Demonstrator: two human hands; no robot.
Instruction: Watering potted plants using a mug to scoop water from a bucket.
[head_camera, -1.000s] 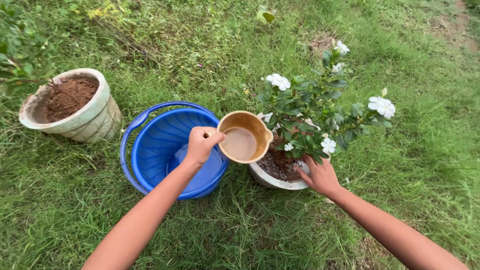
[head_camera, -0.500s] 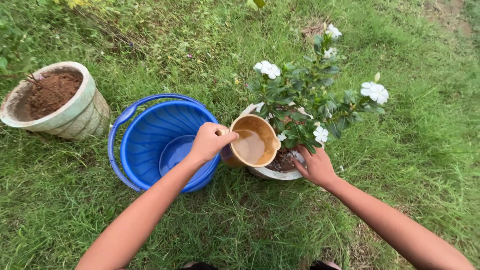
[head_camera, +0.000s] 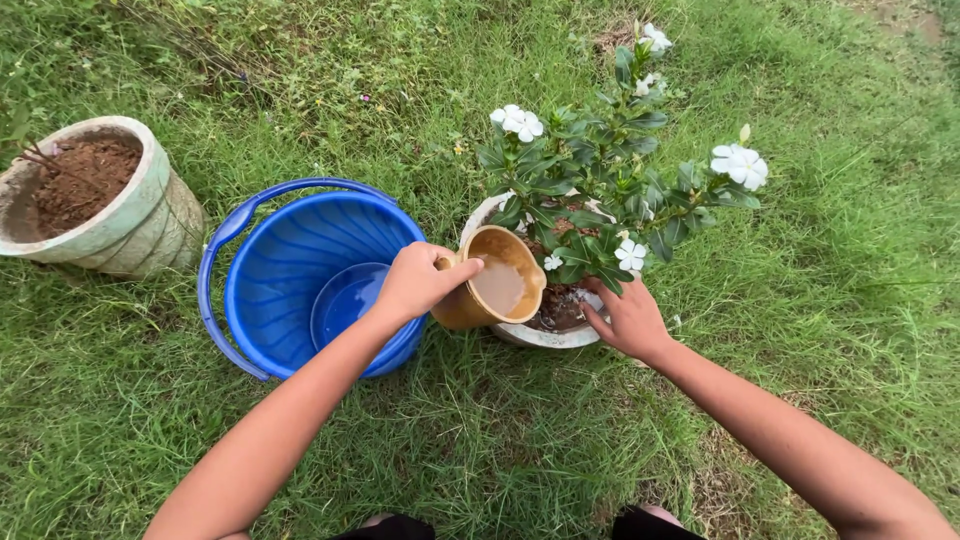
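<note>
So the left hand (head_camera: 415, 283) has its grip clenched round the handle of a tan plastic mug (head_camera: 495, 290), which is tipped toward 3 o'clock over the near rim of the flower pot (head_camera: 540, 335). There's water in the mug, right up at the low lip. The right hand (head_camera: 625, 320) isn't gripping anything; its fingers are spread loose against the pot's rim at about 4 o'clock, tucked under the leaves.

Stuff I'd worry about from here:

- The mug mouth sits right over the pot's edge, not the middle. Tip it too quick and I reckon a good part of the water runs down the outside wall into the grass (head_camera: 500, 450) instead of the soil.
- A hard dump could gouge the dark soil and splash mud onto the right hand and the low leaves.
- The white-flowered plant (head_camera: 600, 190) hangs over the mug at 1 o'clock. Lifting the mug carelessly could knock a stem or a bloom.
- The blue bucket (head_camera: 300, 280) is just beside the left wrist at 9 o'clock, so a swing back could bump it.

The other pot of bare soil (head_camera: 95, 200) at 10 o'clock is well apart.
</note>
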